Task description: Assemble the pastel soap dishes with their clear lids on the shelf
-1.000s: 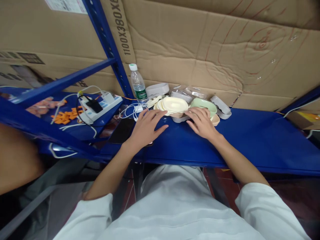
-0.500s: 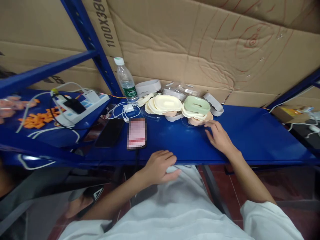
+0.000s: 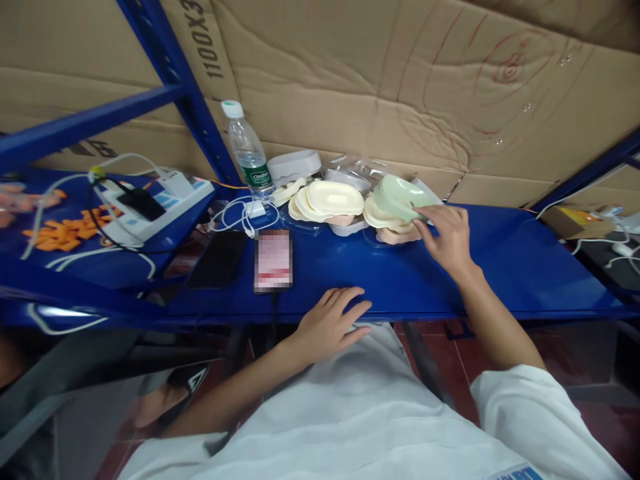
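My right hand (image 3: 447, 235) grips the edge of a pale green oval dish (image 3: 400, 197) and tilts it up off a stack of cream and pink dishes (image 3: 387, 223). A second stack of cream oval dishes (image 3: 327, 201) lies to the left of it. My left hand (image 3: 333, 323) rests at the near edge of the blue shelf (image 3: 500, 267), fingers spread and holding nothing. A phone with a lit screen (image 3: 273, 260) lies in front of my left hand.
A water bottle (image 3: 246, 151), a white container (image 3: 295, 165) and clear bags stand against the cardboard wall. A black phone (image 3: 219, 259), white charger cables (image 3: 240, 217) and a power strip (image 3: 155, 203) lie left. Orange pieces (image 3: 63, 232) sit on the left shelf behind a blue upright (image 3: 175, 73).
My right hand rose from the shelf surface and took hold of the green dish, tipping it up. My left hand edged forward onto the shelf's near edge.
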`<state>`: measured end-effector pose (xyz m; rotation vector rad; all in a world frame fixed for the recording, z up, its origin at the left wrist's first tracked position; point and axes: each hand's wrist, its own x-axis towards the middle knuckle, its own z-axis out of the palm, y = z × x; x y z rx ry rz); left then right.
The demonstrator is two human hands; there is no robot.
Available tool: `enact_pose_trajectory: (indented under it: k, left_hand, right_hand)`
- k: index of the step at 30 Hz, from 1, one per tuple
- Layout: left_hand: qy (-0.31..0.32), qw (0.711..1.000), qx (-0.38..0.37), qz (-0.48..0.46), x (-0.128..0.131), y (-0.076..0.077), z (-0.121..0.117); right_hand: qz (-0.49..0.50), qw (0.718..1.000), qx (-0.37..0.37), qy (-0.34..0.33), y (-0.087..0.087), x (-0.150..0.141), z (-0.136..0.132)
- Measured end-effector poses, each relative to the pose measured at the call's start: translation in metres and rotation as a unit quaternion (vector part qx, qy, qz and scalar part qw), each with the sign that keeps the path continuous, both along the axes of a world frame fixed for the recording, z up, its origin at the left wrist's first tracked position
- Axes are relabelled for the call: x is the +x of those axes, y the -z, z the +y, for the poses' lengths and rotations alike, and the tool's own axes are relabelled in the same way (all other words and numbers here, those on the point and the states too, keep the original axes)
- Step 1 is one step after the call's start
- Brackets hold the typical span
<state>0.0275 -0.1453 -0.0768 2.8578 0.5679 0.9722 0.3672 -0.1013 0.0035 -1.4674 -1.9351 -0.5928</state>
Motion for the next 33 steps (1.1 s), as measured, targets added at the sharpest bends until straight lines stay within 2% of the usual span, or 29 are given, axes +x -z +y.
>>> enact_pose_trajectory:
  k: [2,5,8,11,14,16,19,22,25,28,31,33]
  left_hand:
    - [-0.013,0.998,0.010,-0.053,0.001,0.003,-0.002]
    - [-0.057,0.992,0.020,-0.113,0.003,0.005,-0.004]
    - [-0.095,0.993,0.008,-0.070,0.002,0.002,-0.003]
    - [-0.100,0.995,-0.014,-0.016,0.000,-0.002,-0.002]
    - [-0.099,0.995,-0.022,-0.010,-0.004,-0.005,-0.001]
    - [-0.105,0.994,-0.027,-0.013,-0.007,-0.007,0.000]
    - [-0.116,0.993,-0.036,-0.002,-0.012,-0.013,0.003]
    - [-0.138,0.990,-0.038,0.023,-0.019,-0.019,0.007]
    - [-0.150,0.987,-0.051,0.023,-0.027,-0.023,0.012]
    - [-0.141,0.986,-0.084,-0.006,-0.036,-0.026,0.016]
    - [-0.145,0.983,-0.105,-0.044,-0.043,-0.030,0.020]
    - [-0.157,0.980,-0.107,-0.060,-0.046,-0.032,0.021]
  right_hand:
    - [-0.005,0.999,-0.007,-0.046,0.010,-0.017,-0.037]
    - [-0.036,0.987,-0.075,-0.139,0.034,-0.045,-0.086]
    - [-0.040,0.969,-0.141,-0.197,0.047,-0.058,-0.103]
    - [-0.019,0.966,-0.160,-0.201,0.037,-0.046,-0.080]
    - [-0.006,0.986,-0.115,-0.119,0.018,-0.021,-0.031]
    - [-0.014,0.990,-0.110,-0.082,0.009,-0.005,0.005]
    - [-0.038,0.984,-0.145,-0.096,0.008,0.008,0.044]
    - [-0.057,0.981,-0.153,-0.105,0.009,0.010,0.055]
    - [-0.054,0.988,-0.113,-0.091,0.003,0.004,0.033]
    - [-0.043,0.992,-0.074,-0.091,0.004,-0.009,-0.016]
    - [-0.036,0.991,-0.088,-0.098,0.022,-0.025,-0.067]
    - [-0.025,0.987,-0.123,-0.099,0.038,-0.035,-0.090]
